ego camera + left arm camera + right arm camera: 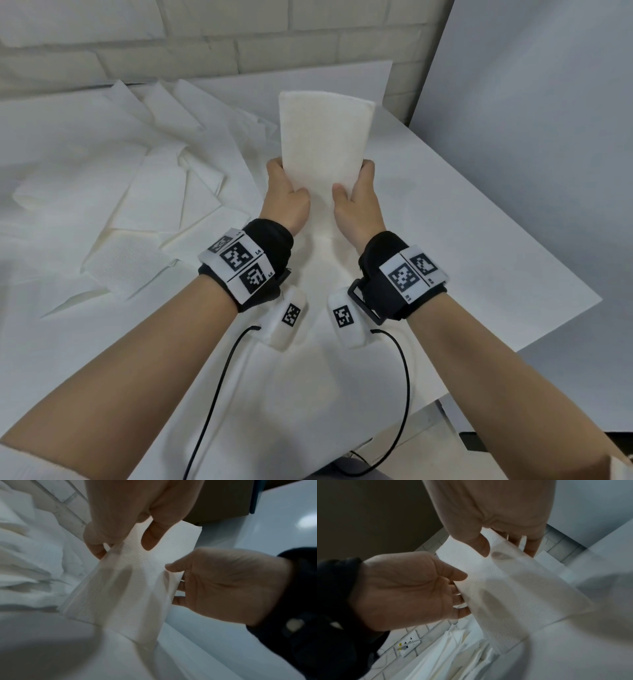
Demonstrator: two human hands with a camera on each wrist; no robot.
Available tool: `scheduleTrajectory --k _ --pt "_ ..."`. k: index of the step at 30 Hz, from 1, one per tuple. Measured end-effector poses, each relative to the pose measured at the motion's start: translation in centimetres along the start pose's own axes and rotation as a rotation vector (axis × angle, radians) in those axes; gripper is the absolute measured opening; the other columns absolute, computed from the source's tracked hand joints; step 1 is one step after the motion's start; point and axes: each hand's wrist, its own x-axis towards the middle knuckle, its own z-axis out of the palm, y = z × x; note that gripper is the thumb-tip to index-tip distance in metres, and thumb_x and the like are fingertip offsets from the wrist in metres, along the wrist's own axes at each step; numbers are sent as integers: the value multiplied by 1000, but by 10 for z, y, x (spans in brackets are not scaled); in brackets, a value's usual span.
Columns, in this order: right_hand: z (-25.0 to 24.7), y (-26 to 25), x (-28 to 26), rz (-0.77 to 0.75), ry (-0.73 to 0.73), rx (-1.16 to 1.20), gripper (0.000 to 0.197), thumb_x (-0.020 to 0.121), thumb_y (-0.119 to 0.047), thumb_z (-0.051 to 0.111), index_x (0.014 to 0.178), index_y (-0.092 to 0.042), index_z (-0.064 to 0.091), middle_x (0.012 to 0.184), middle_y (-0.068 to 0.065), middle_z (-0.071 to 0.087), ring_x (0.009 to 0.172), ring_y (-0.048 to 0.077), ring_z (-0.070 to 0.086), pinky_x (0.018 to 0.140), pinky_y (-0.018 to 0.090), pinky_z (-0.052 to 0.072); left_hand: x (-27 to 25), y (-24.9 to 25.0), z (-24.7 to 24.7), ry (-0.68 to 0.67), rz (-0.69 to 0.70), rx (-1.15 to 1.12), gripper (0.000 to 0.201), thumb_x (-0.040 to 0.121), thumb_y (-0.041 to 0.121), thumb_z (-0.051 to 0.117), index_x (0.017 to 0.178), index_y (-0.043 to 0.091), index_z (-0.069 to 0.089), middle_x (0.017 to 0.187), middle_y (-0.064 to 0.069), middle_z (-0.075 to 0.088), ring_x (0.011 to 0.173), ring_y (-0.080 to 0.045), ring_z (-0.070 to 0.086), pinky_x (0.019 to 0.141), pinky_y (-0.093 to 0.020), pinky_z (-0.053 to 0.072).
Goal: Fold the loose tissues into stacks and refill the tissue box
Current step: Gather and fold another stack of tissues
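A: What are the hands doing?

B: The left hand and the right hand are both gripping the lower part of a folded tissue, thumbs lying on its near face and fingers curling behind it. They are holding it upright above the tabletop.

A: Where are the remaining items lying relative to the folded tissue?

B: A heap of loose tissues is spreading over the tabletop to its left. A brick wall is standing behind it. Black bands with printed markers are wrapping both wrists just below it.
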Motion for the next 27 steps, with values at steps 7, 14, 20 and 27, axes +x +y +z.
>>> scheduleTrajectory --k 7,14,20,27 --pt "-1 -2 -3 -34 -41 -31 26 93 1 36 108 -18 25 106 0 50 90 14 52 78 23 39 4 3 -3 59 72 6 30 91 -7 30 114 12 25 91 14 39 82 4 42 66 0 37" --pt "-17 -10 2 -107 -41 -237 21 93 3 36 109 -10 36 97 2 51 86 16 50 59 17 38 8 10 -20 251 141 -39 59 77 -9 51 125 8 22 110 -3 38 107 -18 43 94 -27 39" --pt "-34 -28 12 -204 -226 -695 25 90 3 38 112 -7 44 103 8 51 88 23 48 78 34 42 12 17 -41 85 390 354 70 75 -5 50 139 10 27 132 -5 39 124 -16 36 103 -20 25" --pt "-40 -45 15 -337 -334 -1153 43 89 6 36 127 -11 42 123 7 48 108 27 49 74 30 32 -1 6 -30 74 18 32 35 79 -5 46 107 15 41 96 3 50 96 -17 49 80 -25 43"
